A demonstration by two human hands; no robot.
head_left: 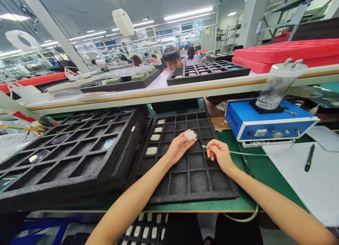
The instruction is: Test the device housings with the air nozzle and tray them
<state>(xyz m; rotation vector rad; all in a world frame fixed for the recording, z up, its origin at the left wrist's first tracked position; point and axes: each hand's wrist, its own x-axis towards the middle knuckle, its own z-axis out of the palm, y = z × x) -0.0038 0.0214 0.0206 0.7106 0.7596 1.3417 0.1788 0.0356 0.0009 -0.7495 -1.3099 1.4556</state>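
Note:
Over the black foam tray (196,198) in the middle, my left hand (180,146) holds a small whitish piece (190,135) at its fingertips. To its right, my right hand (218,153) is closed around a thin tool with a small pale tip (203,146) that points toward the piece without touching it. A clear tube (254,153) runs from that hand toward the blue box. Several similar whitish pieces (152,151) lie in the tray's left column of compartments.
A larger stacked foam tray (79,183) stands at the left. On the right are a blue control box (272,121) with a clear cylinder (272,87) and white paper with a black pen (309,158). A shelf edge (148,99) crosses behind; people sit beyond.

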